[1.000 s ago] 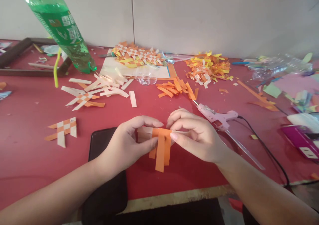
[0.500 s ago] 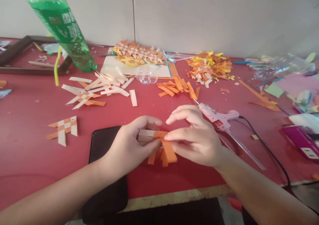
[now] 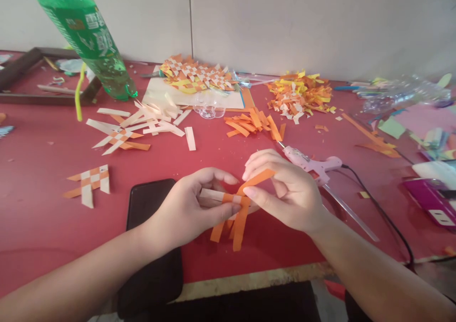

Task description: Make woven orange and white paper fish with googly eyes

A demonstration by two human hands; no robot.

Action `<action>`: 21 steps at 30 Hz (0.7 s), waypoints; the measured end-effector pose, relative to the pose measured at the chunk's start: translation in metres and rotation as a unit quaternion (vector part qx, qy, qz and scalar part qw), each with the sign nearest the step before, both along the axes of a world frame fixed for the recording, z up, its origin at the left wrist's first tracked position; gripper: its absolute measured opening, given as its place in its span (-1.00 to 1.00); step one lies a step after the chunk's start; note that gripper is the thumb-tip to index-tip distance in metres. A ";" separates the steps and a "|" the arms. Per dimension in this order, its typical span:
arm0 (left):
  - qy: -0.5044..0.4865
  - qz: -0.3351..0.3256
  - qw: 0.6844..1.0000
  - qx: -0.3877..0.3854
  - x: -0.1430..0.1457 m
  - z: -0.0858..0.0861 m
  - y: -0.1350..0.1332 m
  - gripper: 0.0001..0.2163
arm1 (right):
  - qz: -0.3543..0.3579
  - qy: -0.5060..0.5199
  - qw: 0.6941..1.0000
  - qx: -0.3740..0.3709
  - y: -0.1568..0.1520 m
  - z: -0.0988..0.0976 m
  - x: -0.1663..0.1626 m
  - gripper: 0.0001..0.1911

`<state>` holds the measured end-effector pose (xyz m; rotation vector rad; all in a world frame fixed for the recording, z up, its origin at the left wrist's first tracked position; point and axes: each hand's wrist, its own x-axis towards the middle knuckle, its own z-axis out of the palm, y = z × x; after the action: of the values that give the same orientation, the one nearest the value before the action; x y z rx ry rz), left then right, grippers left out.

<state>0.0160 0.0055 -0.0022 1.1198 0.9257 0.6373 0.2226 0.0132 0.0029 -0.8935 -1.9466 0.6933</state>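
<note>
Between my hands, above the red table, is a small woven piece of orange and cream paper strips [image 3: 232, 198]. My left hand [image 3: 204, 201] pinches its left side, thumb in front and fingers behind. My right hand [image 3: 281, 186] has its thumb and fingers closed on an orange paper strip [image 3: 261, 177] that slants up from the weave. Other orange ends hang below the piece. A black phone [image 3: 153, 203] lies under my left wrist. Left of it rests a woven orange and cream piece [image 3: 94, 180], and another woven piece [image 3: 119, 137] lies farther back.
Loose cream strips [image 3: 156, 120] and orange strips [image 3: 245, 122] lie behind my hands. A pink glue gun [image 3: 313, 165] with its cord is at the right. A green bottle [image 3: 89, 37] stands back left, near a dark frame [image 3: 42, 99]. Paper scraps [image 3: 301, 94] are heaped by the wall.
The right-side orange strip, which hung down before, now has one end raised up and to the right in my right hand. Another orange end now hangs straight down.
</note>
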 end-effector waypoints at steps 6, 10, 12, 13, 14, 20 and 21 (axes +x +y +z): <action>0.034 -0.005 0.999 0.017 0.001 0.003 -0.001 -0.67 | -0.034 -0.014 0.993 -0.114 -0.003 -0.001 0.000 -0.94; 0.036 0.007 0.999 0.030 0.000 0.001 -0.001 -0.58 | -0.004 -0.030 0.988 -0.152 -0.006 -0.003 0.001 -0.80; 0.029 -0.001 0.999 0.029 0.000 0.001 -0.001 -0.56 | -0.004 -0.034 0.986 -0.162 -0.008 -0.004 0.001 -0.77; 0.030 -0.004 0.999 0.029 0.000 0.001 -0.001 -0.56 | -0.010 -0.033 0.985 -0.168 -0.008 -0.005 0.000 -0.77; 0.034 -0.004 0.999 0.031 0.000 0.001 -0.001 -0.56 | -0.017 -0.031 0.984 -0.175 -0.008 -0.005 0.000 -0.78; 0.046 0.023 0.998 0.045 0.001 0.004 0.002 -0.60 | -0.054 0.042 0.976 -0.207 -0.007 -0.008 -0.002 -0.72; 0.045 0.029 0.998 0.046 0.001 0.003 0.002 -0.60 | -0.057 0.060 0.973 -0.216 -0.007 -0.007 -0.002 -0.69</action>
<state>0.0170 0.0074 0.0009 1.2141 1.0176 0.6875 0.2203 0.0065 -0.0043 -1.1844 -1.6490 1.1013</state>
